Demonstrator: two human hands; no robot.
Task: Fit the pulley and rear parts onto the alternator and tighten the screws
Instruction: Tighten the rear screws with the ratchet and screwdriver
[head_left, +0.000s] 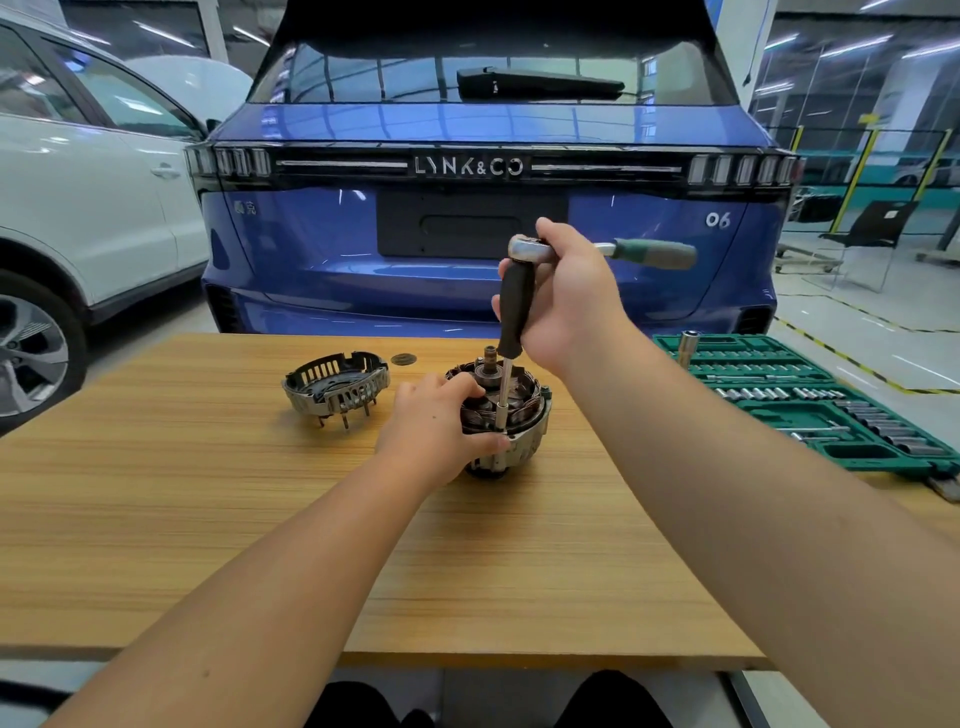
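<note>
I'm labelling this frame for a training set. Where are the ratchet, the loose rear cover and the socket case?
ratchet (530, 248): head view, on its metal head.
rear cover (336, 382): head view, on its slotted wall.
socket case (789, 371): head view, on a green inner ridge.

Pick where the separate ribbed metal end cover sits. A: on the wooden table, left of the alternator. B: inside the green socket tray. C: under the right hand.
A: the ribbed metal end cover rests on the wooden table, left of the alternator.
</note>
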